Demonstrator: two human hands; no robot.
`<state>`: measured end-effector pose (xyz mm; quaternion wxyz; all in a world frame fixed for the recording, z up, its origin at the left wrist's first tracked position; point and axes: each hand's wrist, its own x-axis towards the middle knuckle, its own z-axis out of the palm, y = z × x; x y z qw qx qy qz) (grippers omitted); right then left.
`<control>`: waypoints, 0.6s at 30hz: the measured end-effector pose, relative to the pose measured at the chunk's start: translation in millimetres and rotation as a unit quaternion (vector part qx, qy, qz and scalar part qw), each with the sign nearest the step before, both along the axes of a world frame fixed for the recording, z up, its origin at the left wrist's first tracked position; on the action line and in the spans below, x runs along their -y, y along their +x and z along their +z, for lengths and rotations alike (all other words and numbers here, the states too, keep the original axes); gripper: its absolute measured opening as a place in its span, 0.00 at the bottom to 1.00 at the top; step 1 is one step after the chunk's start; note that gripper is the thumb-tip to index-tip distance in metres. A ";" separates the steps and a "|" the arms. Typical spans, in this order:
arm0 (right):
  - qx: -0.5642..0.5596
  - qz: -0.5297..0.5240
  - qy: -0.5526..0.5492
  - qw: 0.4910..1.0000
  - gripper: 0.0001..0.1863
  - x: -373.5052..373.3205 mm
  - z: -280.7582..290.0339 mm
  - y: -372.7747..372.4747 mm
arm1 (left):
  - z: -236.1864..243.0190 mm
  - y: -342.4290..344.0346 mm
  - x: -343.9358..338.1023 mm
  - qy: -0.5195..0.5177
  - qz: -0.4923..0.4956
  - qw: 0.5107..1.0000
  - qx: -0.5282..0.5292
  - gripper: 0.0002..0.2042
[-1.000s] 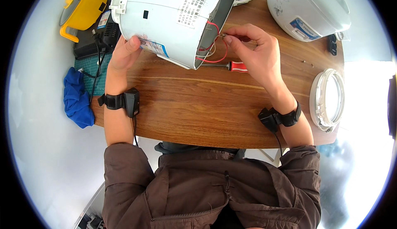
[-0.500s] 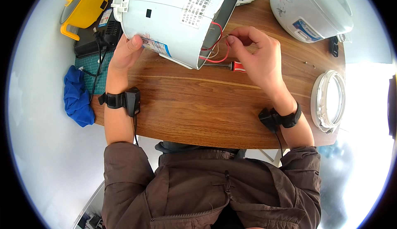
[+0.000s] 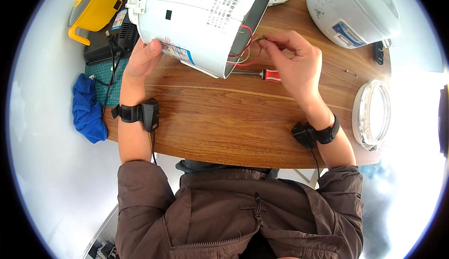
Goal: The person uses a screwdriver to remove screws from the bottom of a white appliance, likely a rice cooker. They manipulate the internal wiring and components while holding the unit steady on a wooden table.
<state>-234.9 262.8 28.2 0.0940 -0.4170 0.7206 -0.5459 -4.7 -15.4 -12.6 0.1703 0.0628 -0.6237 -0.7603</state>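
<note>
A white rice cooker housing [image 3: 196, 23] lies on its side, its open end facing right. My left hand [image 3: 144, 59] grips its lower left edge, thumb on the outer wall. Red and pale wires [image 3: 246, 63] come out of the open end. My right hand [image 3: 297, 61] pinches the wires' ends between thumb and forefinger, just right of the opening. Under that hand, a screwdriver [image 3: 271, 75] with a red handle rests on the table, its shaft pointing at the housing. Most of the housing's inside is hidden.
Another rice cooker [image 3: 351, 13] stands far right, with a black part [image 3: 378, 53] beside it. Nearer lie small screws [image 3: 347, 70] and a clear-centred white ring [image 3: 372, 114]. At left are a yellow pot [image 3: 100, 9], a green mat [image 3: 112, 99], a black cable and a blue cloth [image 3: 87, 111].
My right hand has shifted slightly right, still pinching the wire ends, and the red wire loop is drawn flatter. The left hand and the housing stay almost where they were.
</note>
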 end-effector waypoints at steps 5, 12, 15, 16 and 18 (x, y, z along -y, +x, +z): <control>0.193 0.036 -0.060 0.979 0.06 2.9 -6.1 -2.7 | -0.3 0.6 1.4 0.000 -0.006 1.000 0.000 0.44; 0.325 0.096 -0.088 0.937 0.07 4.9 -8.7 -6.7 | -0.8 0.4 0.4 0.000 0.006 1.000 -0.004 0.44; 0.314 0.098 -0.083 0.941 0.06 4.6 -13.4 -8.7 | -0.5 0.7 -0.2 0.002 0.011 1.000 -0.001 0.45; 0.302 0.093 -0.081 0.945 0.07 4.2 -13.0 -8.6 | 0.3 0.3 -0.8 0.002 0.011 1.000 -0.001 0.45; 0.279 0.083 -0.078 0.954 0.07 3.3 -12.2 -7.9 | 0.3 0.5 -0.8 0.002 0.011 1.000 0.001 0.45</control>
